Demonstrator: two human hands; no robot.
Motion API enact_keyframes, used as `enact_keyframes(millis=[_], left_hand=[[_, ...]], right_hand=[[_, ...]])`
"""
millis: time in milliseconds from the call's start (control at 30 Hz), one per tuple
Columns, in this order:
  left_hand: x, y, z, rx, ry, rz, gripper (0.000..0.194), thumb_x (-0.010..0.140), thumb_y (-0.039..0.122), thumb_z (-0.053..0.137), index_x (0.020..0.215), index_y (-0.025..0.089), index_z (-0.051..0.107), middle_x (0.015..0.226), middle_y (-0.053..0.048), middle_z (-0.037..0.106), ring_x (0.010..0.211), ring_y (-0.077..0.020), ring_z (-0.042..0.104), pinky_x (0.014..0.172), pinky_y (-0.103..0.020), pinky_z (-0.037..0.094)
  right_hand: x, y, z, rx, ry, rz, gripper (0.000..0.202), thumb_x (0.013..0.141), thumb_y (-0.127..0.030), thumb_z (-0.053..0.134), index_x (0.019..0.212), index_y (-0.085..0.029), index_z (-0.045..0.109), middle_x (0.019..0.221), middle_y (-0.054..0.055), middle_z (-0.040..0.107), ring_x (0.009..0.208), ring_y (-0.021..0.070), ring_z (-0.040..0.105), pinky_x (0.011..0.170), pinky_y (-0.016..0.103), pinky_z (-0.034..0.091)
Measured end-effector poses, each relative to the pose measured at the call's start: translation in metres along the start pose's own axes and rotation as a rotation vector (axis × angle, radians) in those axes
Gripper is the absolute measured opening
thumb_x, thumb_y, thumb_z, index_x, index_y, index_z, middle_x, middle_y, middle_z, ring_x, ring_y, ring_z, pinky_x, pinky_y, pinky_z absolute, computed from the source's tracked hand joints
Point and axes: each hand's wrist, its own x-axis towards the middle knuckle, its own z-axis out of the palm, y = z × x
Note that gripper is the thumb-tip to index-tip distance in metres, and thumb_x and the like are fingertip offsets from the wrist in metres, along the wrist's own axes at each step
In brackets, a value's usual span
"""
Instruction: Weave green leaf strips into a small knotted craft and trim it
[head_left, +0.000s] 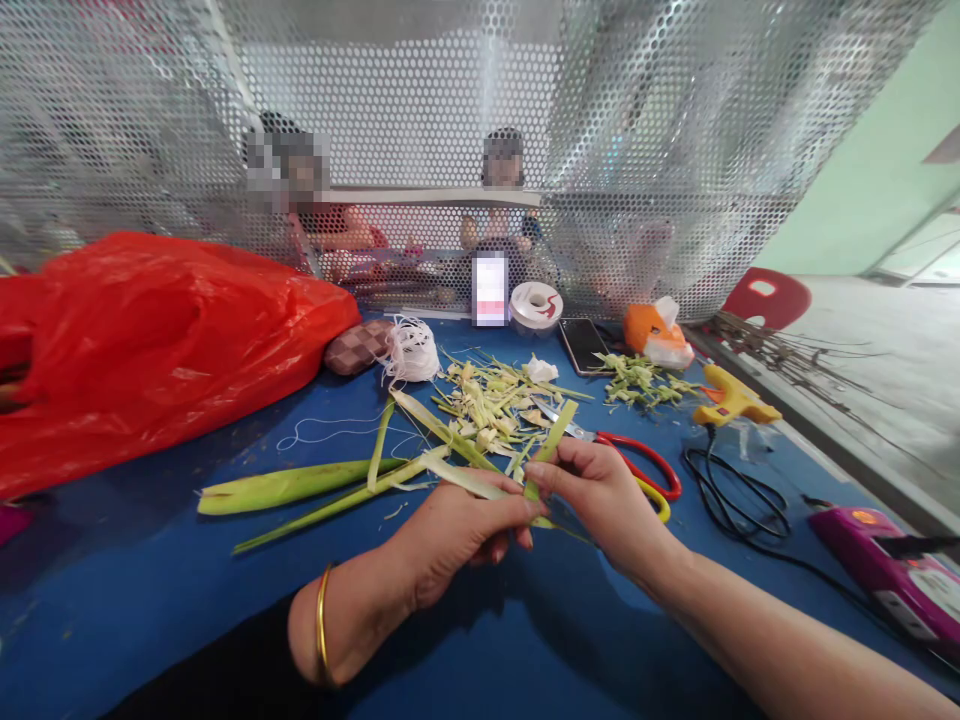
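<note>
Head view: at left bulges a red plastic bag (172,340), contents unclear; at lower centre the left hand (457,525) pinches a flat, pale leaf strip (466,477); beside it, the right hand (611,500) grips a greener, upturned strip (553,442); right of centre, an orange tissue pack (646,325) holds white tissue (666,311).

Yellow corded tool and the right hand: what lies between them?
In the head view, the red and yellow scissors handles lie between the right hand and the yellow corded tool.
</note>
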Motion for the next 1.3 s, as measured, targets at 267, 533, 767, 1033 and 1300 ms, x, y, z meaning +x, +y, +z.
enact_keyframes(millis=[267,533,767,1033,1300], left_hand=[[0.001,-0.002,0.002,0.040,-0.043,0.018,0.014,0.070,0.029,0.066,0.067,0.016,0.065,0.055,0.002,0.058,0.042,-0.0060,0.038,0.039,-0.020,0.020],[-0.001,-0.001,0.002,0.036,-0.059,-0.030,0.019,0.069,0.031,0.069,0.062,0.015,0.062,0.051,0.004,0.051,0.041,-0.0047,0.033,0.040,-0.020,0.017],[-0.010,-0.004,0.013,0.077,-0.215,-0.064,0.008,0.065,0.023,0.068,0.067,0.015,0.067,0.049,0.005,0.047,0.044,-0.0064,0.036,0.041,-0.021,0.021],[-0.003,-0.008,0.006,0.004,-0.247,-0.063,0.027,0.074,0.040,0.067,0.078,0.014,0.071,0.053,0.004,0.050,0.042,-0.0053,0.028,0.042,-0.023,0.013],[-0.006,-0.005,0.005,0.073,-0.251,0.012,0.037,0.078,0.046,0.065,0.061,0.014,0.070,0.045,0.004,0.045,0.041,-0.0059,0.023,0.045,-0.026,0.011]], right_hand=[[-0.001,0.008,0.007,-0.012,0.007,0.025,0.030,0.073,-0.043,0.068,0.060,-0.019,0.056,0.054,-0.002,0.055,0.051,0.0122,0.047,0.052,0.027,0.039],[-0.002,-0.017,-0.019,-0.782,0.198,-0.272,0.049,0.087,-0.050,0.056,0.048,-0.020,0.048,0.049,0.000,0.048,0.051,0.0131,0.042,0.052,0.029,0.030],[-0.011,-0.018,-0.001,-0.244,-0.328,-0.139,0.008,0.076,-0.025,0.071,0.077,-0.019,0.066,0.074,0.000,0.063,0.069,0.0139,0.057,0.063,0.026,0.045],[-0.012,-0.015,0.004,0.080,-0.281,0.120,0.023,0.074,-0.035,0.069,0.068,-0.019,0.054,0.055,-0.006,0.054,0.039,0.0086,0.050,0.035,0.021,0.040],[-0.013,-0.010,0.008,0.125,-0.094,0.102,0.024,0.072,-0.032,0.069,0.065,-0.020,0.049,0.054,-0.008,0.051,0.036,0.0055,0.042,0.030,0.018,0.032]])
